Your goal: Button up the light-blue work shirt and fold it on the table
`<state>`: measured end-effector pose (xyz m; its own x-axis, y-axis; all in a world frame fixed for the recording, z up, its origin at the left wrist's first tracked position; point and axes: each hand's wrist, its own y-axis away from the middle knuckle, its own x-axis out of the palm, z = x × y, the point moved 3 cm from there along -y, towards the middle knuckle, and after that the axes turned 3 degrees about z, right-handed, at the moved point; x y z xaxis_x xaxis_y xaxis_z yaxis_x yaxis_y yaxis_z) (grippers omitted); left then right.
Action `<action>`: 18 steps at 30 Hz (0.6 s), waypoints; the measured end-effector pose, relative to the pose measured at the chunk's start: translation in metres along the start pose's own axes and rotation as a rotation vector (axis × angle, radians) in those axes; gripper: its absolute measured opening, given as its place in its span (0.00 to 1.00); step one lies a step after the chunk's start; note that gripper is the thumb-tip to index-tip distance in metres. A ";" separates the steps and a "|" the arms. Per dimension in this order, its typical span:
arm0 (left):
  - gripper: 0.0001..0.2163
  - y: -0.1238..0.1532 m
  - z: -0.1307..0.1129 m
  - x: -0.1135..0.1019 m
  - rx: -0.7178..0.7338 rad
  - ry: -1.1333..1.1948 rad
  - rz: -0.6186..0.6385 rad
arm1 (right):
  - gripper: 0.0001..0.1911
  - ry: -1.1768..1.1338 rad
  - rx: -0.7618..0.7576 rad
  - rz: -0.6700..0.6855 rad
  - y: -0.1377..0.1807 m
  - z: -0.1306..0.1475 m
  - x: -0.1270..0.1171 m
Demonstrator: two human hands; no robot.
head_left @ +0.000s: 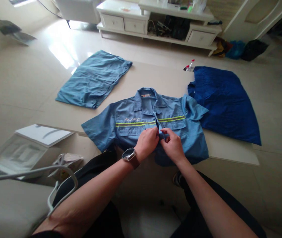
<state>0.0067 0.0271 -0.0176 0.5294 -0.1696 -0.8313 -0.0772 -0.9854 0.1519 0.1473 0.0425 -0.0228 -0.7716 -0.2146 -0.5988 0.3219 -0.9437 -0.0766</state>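
Observation:
A light blue short-sleeved work shirt (131,110) lies front up on the table, its collar pointing away from me. A yellow and dark stripe crosses the chest, with lettering above it on the left. My left hand (147,142), a watch on its wrist, is closed on the shirt's front edge just below the stripe. My right hand (172,143) pinches the facing edge beside it, fingertips nearly meeting the left ones. A button shows fastened or lying at the placket above them; the spot between the fingers is hidden.
A folded lighter blue garment (93,79) lies at the table's far left. Dark blue cloth (226,102) covers its right end, beside small red-capped bottles (192,63). A white box (44,135) stands left of the table (160,74); a white cabinet (121,24) is beyond.

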 end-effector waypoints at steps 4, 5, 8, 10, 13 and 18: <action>0.07 -0.001 -0.001 0.002 0.016 0.024 -0.003 | 0.14 -0.001 0.005 -0.004 0.001 -0.002 0.001; 0.07 -0.002 0.000 0.003 0.017 0.043 -0.007 | 0.14 -0.001 0.009 -0.007 0.001 -0.002 0.001; 0.06 -0.003 0.002 0.007 0.013 0.115 -0.028 | 0.12 -0.010 0.021 -0.014 0.001 -0.002 0.000; 0.06 -0.004 0.003 0.009 0.006 0.161 -0.033 | 0.12 -0.035 0.032 -0.015 0.001 -0.002 0.000; 0.05 -0.004 0.003 0.010 0.010 0.222 -0.029 | 0.13 -0.075 0.057 -0.006 0.000 -0.003 -0.002; 0.06 -0.003 0.001 0.007 0.003 0.265 -0.030 | 0.14 -0.073 0.056 -0.009 -0.001 -0.004 -0.004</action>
<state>0.0094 0.0293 -0.0242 0.7342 -0.1307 -0.6662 -0.0609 -0.9900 0.1271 0.1524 0.0457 -0.0235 -0.8132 -0.2216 -0.5381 0.2848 -0.9579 -0.0359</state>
